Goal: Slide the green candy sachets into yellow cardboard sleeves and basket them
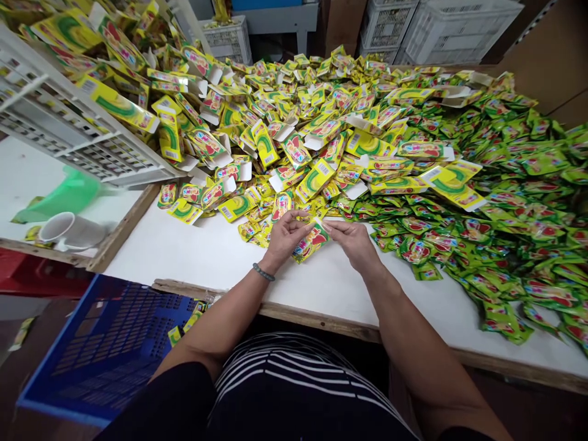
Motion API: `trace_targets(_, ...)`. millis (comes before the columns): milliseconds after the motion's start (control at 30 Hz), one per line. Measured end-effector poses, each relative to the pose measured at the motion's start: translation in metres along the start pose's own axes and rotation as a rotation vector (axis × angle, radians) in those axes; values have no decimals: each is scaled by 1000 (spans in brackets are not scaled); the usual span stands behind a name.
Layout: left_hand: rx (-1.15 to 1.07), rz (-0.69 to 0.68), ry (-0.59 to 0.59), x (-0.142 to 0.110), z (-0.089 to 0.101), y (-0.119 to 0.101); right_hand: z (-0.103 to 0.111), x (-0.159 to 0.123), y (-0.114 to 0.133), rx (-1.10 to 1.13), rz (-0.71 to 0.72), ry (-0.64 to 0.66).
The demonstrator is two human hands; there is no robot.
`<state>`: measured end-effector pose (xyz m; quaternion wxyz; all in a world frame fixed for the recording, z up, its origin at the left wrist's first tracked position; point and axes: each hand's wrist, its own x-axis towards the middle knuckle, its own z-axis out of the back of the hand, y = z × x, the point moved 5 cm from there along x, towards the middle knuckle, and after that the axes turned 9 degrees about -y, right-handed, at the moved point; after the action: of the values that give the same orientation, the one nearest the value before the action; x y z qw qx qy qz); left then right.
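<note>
Between my hands is a small yellow-green carton (311, 244) with red fruit pictures, held just above the front of the white tabletop. My left hand (288, 237), with a beaded bracelet on its wrist, is closed on the carton's left side, thumb across it. At the upper right corner, by a whitish edge, my right hand (351, 242) pinches the carton with thumb and fingertips. Whether anything is inside the carton cannot be seen. Right beyond my fingers lies a heap of yellow cartons (316, 177), many with white flaps standing open. Green sachets (432, 239) spread out to the right.
A tilted white crate (87, 128) spills cartons from the left. Below it are a white mug (68, 229) and a green plastic piece (64, 199). A blue basket (110, 343) with some cartons sits below the table's wooden edge (321, 318). White crates (459, 27) stand behind.
</note>
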<state>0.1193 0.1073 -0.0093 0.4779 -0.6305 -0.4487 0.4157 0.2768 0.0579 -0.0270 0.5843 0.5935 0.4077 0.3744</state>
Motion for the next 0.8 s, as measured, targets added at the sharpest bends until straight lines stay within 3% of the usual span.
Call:
trace_targets(133,-74,57,-22,-1,4,0,-3,-7,13,-168,197,52)
trace_targets(300,-69,81,-21,-3,6,-2,-12,-17,30,-348,436,2)
trace_targets(500,-14,35,40,-1,-1,-3,-12,-18,28,-362,353,-148)
trace_targets(633,16,-8,62,-3,-1,-7,-13,-18,26,-352,374,-147)
trace_targets(800,52,-36,85,-4,0,-11,-4,-9,16,-88,143,-68)
